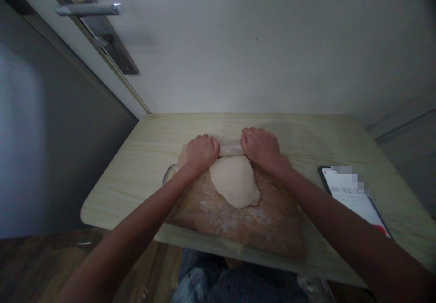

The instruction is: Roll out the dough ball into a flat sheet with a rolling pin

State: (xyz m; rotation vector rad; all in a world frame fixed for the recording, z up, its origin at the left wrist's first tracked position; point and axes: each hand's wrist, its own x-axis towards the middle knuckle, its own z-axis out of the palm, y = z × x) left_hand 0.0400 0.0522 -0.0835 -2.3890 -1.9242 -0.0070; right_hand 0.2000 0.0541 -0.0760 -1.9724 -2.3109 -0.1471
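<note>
A pale rolling pin (230,150) lies crosswise at the far edge of a flattened piece of dough (235,181). My left hand (203,151) is closed round the pin's left part, and my right hand (260,145) grips its right part. Only the middle stretch of the pin shows between them, along with a bit of its left end. Under the dough is a brown wooden board (218,223), dusted with white flour. The dough has an uneven outline, with a small lobe at its near right.
A phone (354,203) with a lit screen lies on the light wooden table (126,176), right of the board. A metal ring (166,172) sticks out at the board's left. Behind the table rises a pale door with a lever handle (89,9).
</note>
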